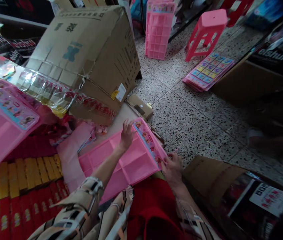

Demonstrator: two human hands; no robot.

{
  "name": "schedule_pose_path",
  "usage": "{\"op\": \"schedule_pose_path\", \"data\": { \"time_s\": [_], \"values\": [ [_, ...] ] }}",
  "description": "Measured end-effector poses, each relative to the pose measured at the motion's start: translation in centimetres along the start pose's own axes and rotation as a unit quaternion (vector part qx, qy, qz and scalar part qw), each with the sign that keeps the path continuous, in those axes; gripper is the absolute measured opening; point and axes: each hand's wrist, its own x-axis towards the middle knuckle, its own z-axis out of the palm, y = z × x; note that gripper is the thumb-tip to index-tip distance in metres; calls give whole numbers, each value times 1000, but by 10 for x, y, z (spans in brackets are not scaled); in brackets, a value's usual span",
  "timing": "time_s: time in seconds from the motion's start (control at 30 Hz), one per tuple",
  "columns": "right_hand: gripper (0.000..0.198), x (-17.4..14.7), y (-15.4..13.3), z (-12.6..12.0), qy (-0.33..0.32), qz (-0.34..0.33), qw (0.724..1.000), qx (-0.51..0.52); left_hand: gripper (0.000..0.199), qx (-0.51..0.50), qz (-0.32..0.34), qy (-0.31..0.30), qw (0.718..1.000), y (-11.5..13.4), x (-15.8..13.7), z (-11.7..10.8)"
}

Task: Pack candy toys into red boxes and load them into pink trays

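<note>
A pink plastic compartment tray lies tilted in front of me, with a printed picture strip along its right end. Over the tray's far side is my left hand, its fingers loosely apart and close to the strip's upper end; whether they touch it I cannot tell. At the near right corner, my right hand has its fingers closed on the tray's edge. My left forearm hides part of the compartments. Beneath the tray's left end shows a pale pink sheet.
A large cardboard carton stands beyond the tray. More pink trays are at left and upright at back. On the speckled floor are a pink stool and stacked number boards. Yellow and red boxes fill the lower left.
</note>
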Motion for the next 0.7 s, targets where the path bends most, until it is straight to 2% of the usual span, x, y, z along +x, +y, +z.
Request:
{"op": "schedule_pose_path", "data": {
  "time_s": [0.03,0.07,0.1,0.13,0.17,0.23,0.3,0.33,0.4,0.43,0.5,0.63,0.7],
  "values": [
    [28,4,-6,-2,-28,-9,999,27,51,-36,-41,15,998,10,-30,9],
    [28,9,-13,-3,-58,-4,996,64,62,-78,-53,-21,995,21,-62,18],
    [27,13,-20,-5,-86,18,991,105,77,-124,-28,-94,987,32,-94,29],
    [26,18,-29,-7,-106,46,982,148,93,-142,-13,-132,981,42,-124,39],
    [25,23,-38,-10,-120,71,973,185,100,-147,-13,-152,977,52,-148,49],
    [25,33,-57,-18,-140,83,957,239,75,-119,-84,-151,978,67,-178,65],
    [30,40,-73,-28,-168,61,941,287,42,-84,-162,-120,976,76,-186,72],
    [33,42,-80,-33,-195,50,925,322,32,-75,-182,-105,975,77,-186,72],
    [37,41,-93,-41,-243,40,887,391,25,-76,-183,-83,977,78,-183,67],
    [38,39,-99,-43,-255,34,877,406,23,-79,-177,-73,978,78,-183,63],
    [39,31,-111,-45,-253,26,884,392,19,-86,-183,-56,978,78,-185,55],
    [43,28,-115,-46,-265,0,896,356,9,-115,-288,-22,950,83,-189,41],
    [51,41,-100,-39,-166,-24,939,300,6,-159,-307,7,938,86,-190,32]
  ]
}}
